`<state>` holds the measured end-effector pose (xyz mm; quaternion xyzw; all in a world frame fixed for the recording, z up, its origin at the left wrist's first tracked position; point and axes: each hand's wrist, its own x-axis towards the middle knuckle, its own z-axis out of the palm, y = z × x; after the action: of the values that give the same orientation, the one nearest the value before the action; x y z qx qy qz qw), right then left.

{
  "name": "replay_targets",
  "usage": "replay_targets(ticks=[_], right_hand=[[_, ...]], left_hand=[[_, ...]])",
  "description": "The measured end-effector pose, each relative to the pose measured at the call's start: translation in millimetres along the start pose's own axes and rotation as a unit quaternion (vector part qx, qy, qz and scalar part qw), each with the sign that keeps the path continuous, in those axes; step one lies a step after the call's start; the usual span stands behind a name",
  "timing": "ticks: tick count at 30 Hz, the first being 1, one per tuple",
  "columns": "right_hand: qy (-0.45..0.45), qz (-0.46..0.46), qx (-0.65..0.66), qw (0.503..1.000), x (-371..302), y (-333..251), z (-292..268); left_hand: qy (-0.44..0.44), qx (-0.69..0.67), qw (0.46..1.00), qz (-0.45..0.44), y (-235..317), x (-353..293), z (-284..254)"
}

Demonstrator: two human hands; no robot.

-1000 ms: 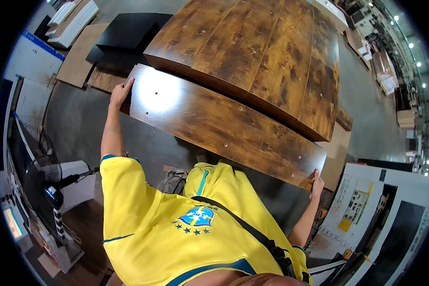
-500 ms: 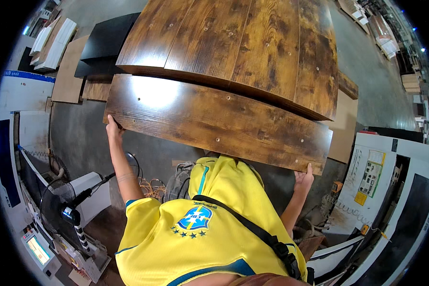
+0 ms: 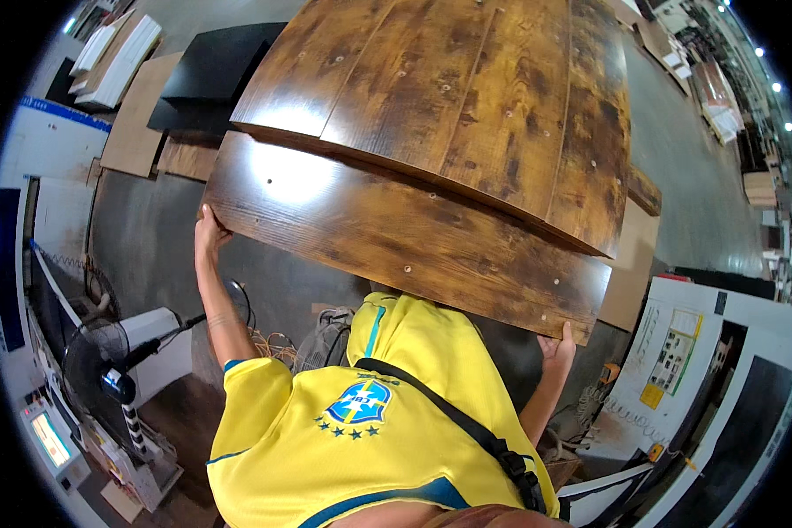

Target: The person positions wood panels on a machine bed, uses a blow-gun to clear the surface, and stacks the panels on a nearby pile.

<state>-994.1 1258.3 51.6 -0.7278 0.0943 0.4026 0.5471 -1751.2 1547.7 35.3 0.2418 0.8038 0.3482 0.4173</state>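
Note:
A long brown wood-grain board [image 3: 352, 216] with several small drilled holes spans the space in front of me. My left hand [image 3: 209, 233] grips its left end, thumb on the top face and fingers tucked beneath. At the lower right corner my right hand [image 3: 556, 346] is closed on the near edge, its thumb up against the board and its other fingers partly hidden underneath. Just beyond lies a stack of matching wood-grain boards [image 3: 422, 106], laid side by side. The held board runs along the stack's near edge; whether they touch I cannot tell.
Black panels [image 3: 216, 75] lie left of the stack. A fan [image 3: 106, 370] and a lit screen [image 3: 51, 440] stand at lower left. A white machine [image 3: 678, 352] is on the right. Orange cables [image 3: 275, 348] lie on the floor. White boards [image 3: 123, 66] are stacked at far left.
The stack and the held board appear slightly lower and more tilted in view, their right ends down. Both hands keep their hold on the board.

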Motion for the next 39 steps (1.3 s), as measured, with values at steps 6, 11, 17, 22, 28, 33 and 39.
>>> replay_targets(ticks=[6, 11, 17, 22, 28, 33, 39], right_hand=[[-0.014, -0.003, -0.083, 0.996, 10.4, -1.0, -28.2], [0.253, -0.260, -0.290, 0.886, 53.1, -11.5, -58.2], [-0.050, -0.226, -0.421, 0.877, 56.4, -50.1, -69.3], [-0.037, -0.205, -0.326, 0.922, 80.6, -44.7, -70.3], [0.013, -0.143, -0.283, 0.948, 69.2, -29.6, -75.6], [0.080, -0.222, -0.112, 0.965, 42.2, 2.6, -54.2], [0.192, -0.187, -0.198, 0.943, 25.9, -0.9, -41.1]], left_hand=[[-0.063, 0.059, 0.996, -0.016, 2.5, 1.0, -31.3], [0.191, 0.333, 0.892, 0.236, 9.1, 49.1, -34.1], [-0.037, 0.354, 0.912, 0.202, 46.1, 89.9, -23.1], [-0.051, 0.377, 0.897, 0.226, 47.0, 103.4, -17.9], [-0.029, 0.240, 0.949, 0.202, 33.1, 81.8, -17.9], [0.111, -0.498, 0.845, 0.160, -63.1, 77.7, -24.8], [0.567, -0.526, 0.626, -0.103, -167.9, 48.6, -9.1]])
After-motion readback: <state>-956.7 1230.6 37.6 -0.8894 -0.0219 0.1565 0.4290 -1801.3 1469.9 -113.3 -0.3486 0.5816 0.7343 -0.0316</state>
